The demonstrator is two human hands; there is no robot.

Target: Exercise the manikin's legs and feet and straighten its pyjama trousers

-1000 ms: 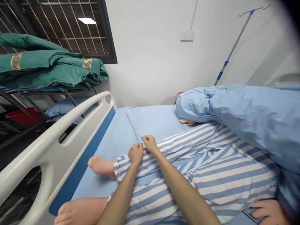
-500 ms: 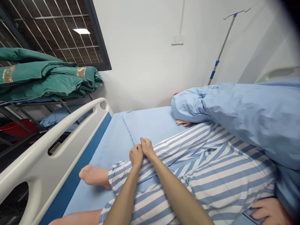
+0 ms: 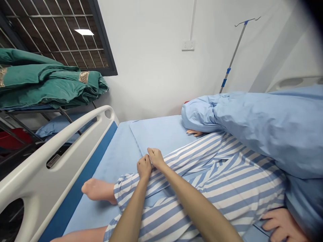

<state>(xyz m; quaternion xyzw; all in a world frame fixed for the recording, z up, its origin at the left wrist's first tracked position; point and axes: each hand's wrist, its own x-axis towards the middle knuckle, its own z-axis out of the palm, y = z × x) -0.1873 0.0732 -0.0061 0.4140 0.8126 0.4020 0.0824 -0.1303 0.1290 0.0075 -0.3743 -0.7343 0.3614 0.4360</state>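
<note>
Trousers (image 3: 242, 188) with blue stripes clothe the lying figure (image 3: 99, 190), their far leg directly beneath the left hand (image 3: 144, 167) and right hand (image 3: 155, 158). Both are curled into fists side by side, presumably to bear on one stretch of leg, though whether cloth is pinched inside is hidden. Beyond, the blue cover (image 3: 252, 124) is bunched aside, likely keeping the legs exposed.

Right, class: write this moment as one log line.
left hand: curled, at striped trousers | right hand: curled, beside left | blue sheet: underneath
</note>
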